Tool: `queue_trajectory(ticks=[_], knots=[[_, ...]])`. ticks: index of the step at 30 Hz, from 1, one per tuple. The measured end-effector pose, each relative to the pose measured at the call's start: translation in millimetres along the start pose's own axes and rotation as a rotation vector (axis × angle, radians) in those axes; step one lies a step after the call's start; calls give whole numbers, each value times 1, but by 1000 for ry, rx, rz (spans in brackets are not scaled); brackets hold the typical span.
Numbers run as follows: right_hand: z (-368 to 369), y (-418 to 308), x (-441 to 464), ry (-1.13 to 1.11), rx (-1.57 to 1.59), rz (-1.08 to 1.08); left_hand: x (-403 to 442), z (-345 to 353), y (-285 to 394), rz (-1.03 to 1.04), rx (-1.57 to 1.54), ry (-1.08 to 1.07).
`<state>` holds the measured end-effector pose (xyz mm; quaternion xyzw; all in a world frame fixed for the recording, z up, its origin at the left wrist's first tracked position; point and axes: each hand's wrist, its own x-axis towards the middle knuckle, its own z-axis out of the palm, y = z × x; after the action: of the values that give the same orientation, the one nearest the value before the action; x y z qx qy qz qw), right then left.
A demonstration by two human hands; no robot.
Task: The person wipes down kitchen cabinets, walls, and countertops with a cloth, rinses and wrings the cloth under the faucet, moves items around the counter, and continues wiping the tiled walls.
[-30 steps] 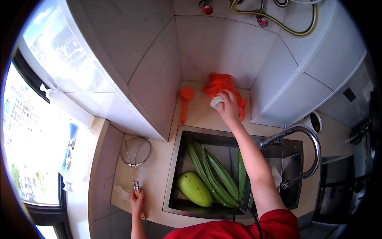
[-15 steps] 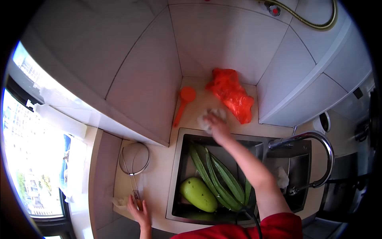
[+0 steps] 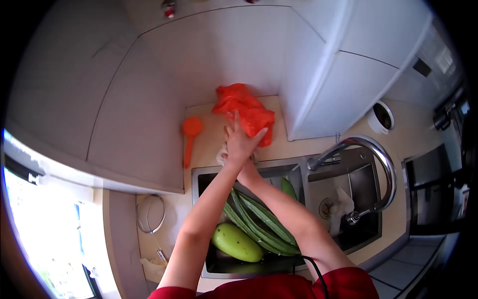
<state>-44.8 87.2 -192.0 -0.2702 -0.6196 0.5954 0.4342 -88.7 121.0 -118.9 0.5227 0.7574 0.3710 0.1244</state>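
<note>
My left hand point(image 3: 242, 141) reaches over the counter with fingers spread, its fingertips at the near edge of a crumpled red plastic bag point(image 3: 249, 108). I cannot tell whether it presses on the bag. Crossing beneath it, my right hand point(image 3: 245, 168) is partly hidden by the left wrist. A white cloth point(image 3: 220, 155) shows around the right hand, bunched against the counter behind the sink. Left of both hands lies an orange ladle point(image 3: 192, 127). Below my forearms, the sink basin point(image 3: 197, 185) holds a green melon-like gourd point(image 3: 237, 243) and several long ridged gourds point(image 3: 264, 219).
A chrome faucet point(image 3: 388, 167) arches over the smaller right basin point(image 3: 366, 182), where a crumpled white piece point(image 3: 342, 205) lies. A wire-handled strainer ring point(image 3: 150, 214) rests on the left counter. At the far right stands a white pot point(image 3: 381, 118). Tiled walls enclose the corner.
My left hand has left the strainer's handle and moved up to the red bag, crossing over my right hand. The right hand stays by the cloth. The view has shifted right.
</note>
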Motion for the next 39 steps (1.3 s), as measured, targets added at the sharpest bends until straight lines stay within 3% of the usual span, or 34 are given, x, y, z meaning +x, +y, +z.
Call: queue_trajectory(ticks=[2, 3, 5, 8, 10, 12, 14, 16, 17, 18, 20, 23, 29, 31, 34, 39], knots=[[-14, 30, -13, 26, 56, 11, 18, 32, 17, -13, 154, -52], [-22, 42, -16, 16, -164, 5, 24, 47, 20, -46, 307, -87], [-42, 17, -25, -82, -959, -191, 40, 70, -9, -31, 350, -53], [-48, 22, -26, -77, -1193, -292, 76, 79, -88, -82, 52, 27], [-49, 23, -28, -39, -1172, -323, 79, 55, -81, -127, -5, 31], [-50, 20, -32, -55, -1068, -186, 70, 13, -51, -415, -1185, 52], [-53, 1, -34, 38, -989, -212, 66, -17, -36, -476, -1304, 29], [-55, -1, -42, 220, -622, 41, 68, -35, -43, -543, -1426, 9], [-54, 1, -48, 354, -401, 80, 69, -41, -52, -521, -1489, 20], [-56, -5, -59, 358, -404, 77, 70, -47, -59, -498, -1553, 26], [-66, -22, -86, 413, -157, 168, 62, -69, -55, -455, -1556, 23], [-88, -65, -152, 317, 37, 250, 28, -116, -26, -548, -1452, -24], [-135, -167, -300, 528, 282, 377, -85, -179, 66, -462, -1203, -466], [-159, -185, -339, 644, 315, 309, -119, -176, 90, -395, -1237, -549], [-205, -202, -386, 794, 366, 192, -177, -158, 134, -495, -1183, -517], [-274, -221, -415, 944, 311, 72, -253, -96, 189, -506, -1242, -669]])
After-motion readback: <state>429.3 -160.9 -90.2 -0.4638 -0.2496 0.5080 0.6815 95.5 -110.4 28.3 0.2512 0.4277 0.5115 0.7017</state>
